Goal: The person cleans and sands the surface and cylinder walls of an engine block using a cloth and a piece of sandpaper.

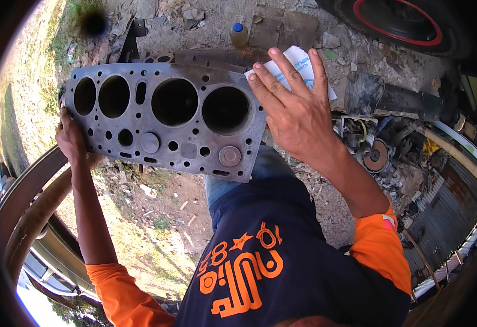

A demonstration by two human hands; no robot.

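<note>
A grey engine block (156,126) with large round cylinder bores and many small holes has its flat face turned up in front of me. My left hand (72,136) is wrapped around its left end, with the fingers partly hidden behind the edge. At the block's right end, my right hand (301,117) is raised with its back showing and its fingers spread. Behind those fingers is a white sheet with blue print (298,60), seemingly held from beneath by the hidden thumb. What supports the block is out of sight.
Past the block stands a bottle with a blue cap (238,35). A tyre with a red-rimmed wheel (402,22) lies at the far right. Greasy machine parts (375,152) sit right of me, near corrugated sheeting (451,212). A thick curved bar (31,229) runs along the left.
</note>
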